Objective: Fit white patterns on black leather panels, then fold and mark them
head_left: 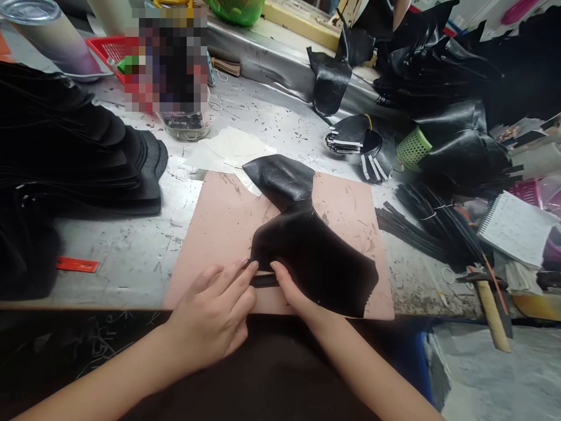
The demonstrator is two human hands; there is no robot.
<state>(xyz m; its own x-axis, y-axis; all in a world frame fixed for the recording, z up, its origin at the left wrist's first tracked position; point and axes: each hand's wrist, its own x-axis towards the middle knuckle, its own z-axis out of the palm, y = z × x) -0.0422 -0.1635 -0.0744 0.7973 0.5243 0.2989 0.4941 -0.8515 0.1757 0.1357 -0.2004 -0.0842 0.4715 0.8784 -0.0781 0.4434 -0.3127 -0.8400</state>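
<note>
A black leather piece [319, 257] with a creased, shinier upper part lies on the pink board [193, 245], its lower edge near the table's front. My left hand [221, 304] is closed with its fingertips pressed together at the left lower corner of the leather. On the near edge, my right hand [295, 292] has its thumb on top, the other fingers hidden beneath. Between both hands runs a narrow black strip [266, 280]; whether it is a folded edge or a separate piece I cannot tell.
Black cut pieces [87, 152] are stacked at left, beside a red strip [78, 264]. White paper patterns [236, 146] lie behind the board. To the right are black strips [433, 222], a hammer [493, 310], a notebook [519, 228] and a green basket [414, 146].
</note>
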